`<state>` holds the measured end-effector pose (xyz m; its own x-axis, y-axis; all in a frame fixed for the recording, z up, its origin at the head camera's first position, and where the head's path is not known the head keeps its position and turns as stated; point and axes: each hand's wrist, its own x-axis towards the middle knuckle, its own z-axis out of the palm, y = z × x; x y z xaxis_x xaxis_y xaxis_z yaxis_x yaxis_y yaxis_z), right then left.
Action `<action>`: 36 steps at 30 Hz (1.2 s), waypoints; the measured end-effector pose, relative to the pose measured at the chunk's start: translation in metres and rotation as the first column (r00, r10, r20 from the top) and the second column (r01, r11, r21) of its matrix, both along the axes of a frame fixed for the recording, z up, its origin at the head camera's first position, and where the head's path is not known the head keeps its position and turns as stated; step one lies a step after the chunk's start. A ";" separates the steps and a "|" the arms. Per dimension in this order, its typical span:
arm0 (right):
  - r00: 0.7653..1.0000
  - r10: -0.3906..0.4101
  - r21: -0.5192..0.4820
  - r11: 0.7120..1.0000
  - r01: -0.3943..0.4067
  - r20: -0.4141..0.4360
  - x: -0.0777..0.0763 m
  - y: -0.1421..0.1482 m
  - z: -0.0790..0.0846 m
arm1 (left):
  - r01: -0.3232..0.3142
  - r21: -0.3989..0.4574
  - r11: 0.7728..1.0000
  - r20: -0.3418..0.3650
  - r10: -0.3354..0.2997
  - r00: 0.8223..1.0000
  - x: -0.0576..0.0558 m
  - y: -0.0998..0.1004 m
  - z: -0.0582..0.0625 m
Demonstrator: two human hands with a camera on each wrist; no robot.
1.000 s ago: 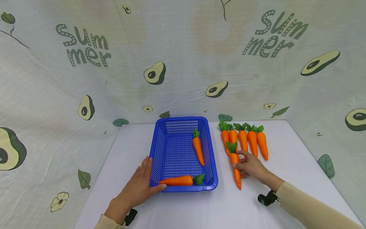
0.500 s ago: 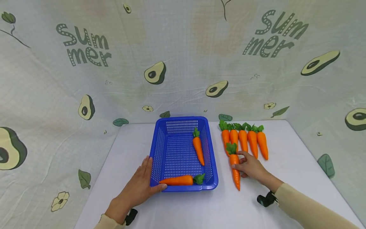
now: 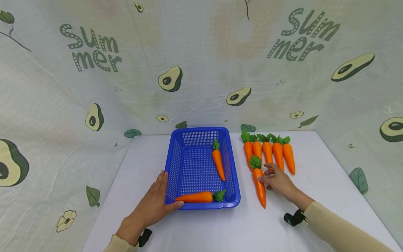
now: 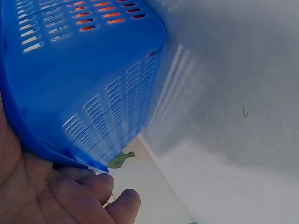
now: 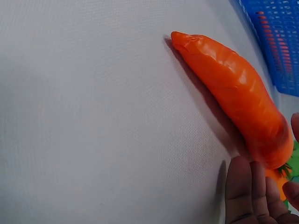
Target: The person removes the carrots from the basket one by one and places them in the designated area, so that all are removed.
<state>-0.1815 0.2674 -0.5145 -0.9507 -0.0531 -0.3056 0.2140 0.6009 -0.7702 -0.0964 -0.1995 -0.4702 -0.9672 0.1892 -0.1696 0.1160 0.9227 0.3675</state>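
Observation:
A blue plastic basket (image 3: 204, 205) holds two carrots, one lying along its front wall (image 3: 198, 197) and one near its right wall (image 3: 218, 163). My left hand (image 3: 152, 206) rests at the basket's front left corner, fingers straight along the outside and thumb on the front rim. In the left wrist view, fingertips (image 4: 126, 205) show just below the rim. A single carrot (image 3: 259, 187) lies on the table right of the basket, its leaves pointing away from me. My right hand (image 3: 280, 180) is beside it, thumb at its upper part and fingers extended and spread.
Several carrots (image 3: 278, 155) lie in a row behind the single carrot, green tops toward the back. The single carrot's leaves overlap the row's left end. A white table (image 3: 201, 232) meets a printed cloth backdrop (image 3: 201, 52) at the back and sides.
My right hand's fingers have spread away from the single carrot, which has shifted only slightly. The left hand and basket stay in place.

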 end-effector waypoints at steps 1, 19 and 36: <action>1.000 0.000 0.002 1.000 0.000 -0.005 0.000 0.001 0.001 | 0.000 0.000 1.000 -0.002 0.000 1.000 0.000 0.000 0.000; 0.986 0.024 0.035 0.999 -0.019 -0.164 -0.034 -0.034 0.077 | 0.055 -0.103 0.993 -0.034 -0.059 0.998 -0.001 0.000 0.011; 0.975 0.147 -0.216 0.959 -0.181 -0.166 -0.073 -0.129 0.115 | 0.072 -0.113 0.991 -0.047 -0.078 0.996 0.000 0.000 0.006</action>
<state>-0.2543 0.1382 -0.3990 -0.9564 -0.2642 -0.1244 0.0011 0.4226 -0.9063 -0.0968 -0.1997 -0.4639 -0.9590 0.2441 -0.1440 0.2025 0.9456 0.2545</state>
